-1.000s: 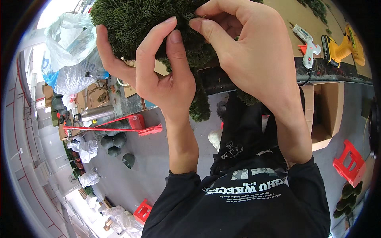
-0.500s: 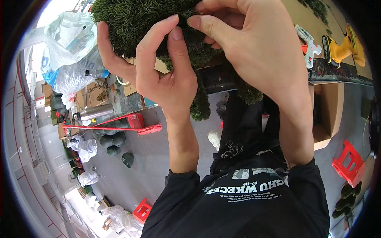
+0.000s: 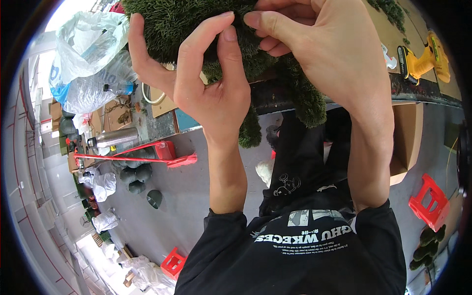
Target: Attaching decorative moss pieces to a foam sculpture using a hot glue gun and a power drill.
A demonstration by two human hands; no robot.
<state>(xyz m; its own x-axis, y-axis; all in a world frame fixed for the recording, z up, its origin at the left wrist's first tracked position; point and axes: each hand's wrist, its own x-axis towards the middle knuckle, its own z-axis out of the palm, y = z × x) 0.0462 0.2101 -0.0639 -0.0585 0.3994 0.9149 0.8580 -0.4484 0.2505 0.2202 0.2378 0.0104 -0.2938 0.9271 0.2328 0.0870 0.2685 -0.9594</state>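
Observation:
A large piece of dark green artificial foliage (image 3: 172, 37) fills the top middle, over the table edge. Two rounded green lobes, a left one (image 3: 250, 130) and a right one (image 3: 310, 105), hang below it. My left hand (image 3: 211, 78) is against the foliage, thumb and forefinger pinched on its sprigs, with another finger stretched along its left side. Close by on the right, my right hand (image 3: 329, 54) has its thumb against curled fingers at the foliage. Whatever lies in that pinch is too small or hidden to tell.
A yellow cordless power tool (image 3: 423, 61) lies on the table at right. Left are a clear plastic bag (image 3: 91, 49), a steel bottle (image 3: 114, 137) and a red long-handled dustpan (image 3: 164, 150). An open cardboard box (image 3: 407, 142) and red stool (image 3: 430, 201) stand at right.
Both hands have shifted slightly right and up in the view, still at the foliage. The right lobe shows more fully, and the white glue gun is now mostly behind my right hand.

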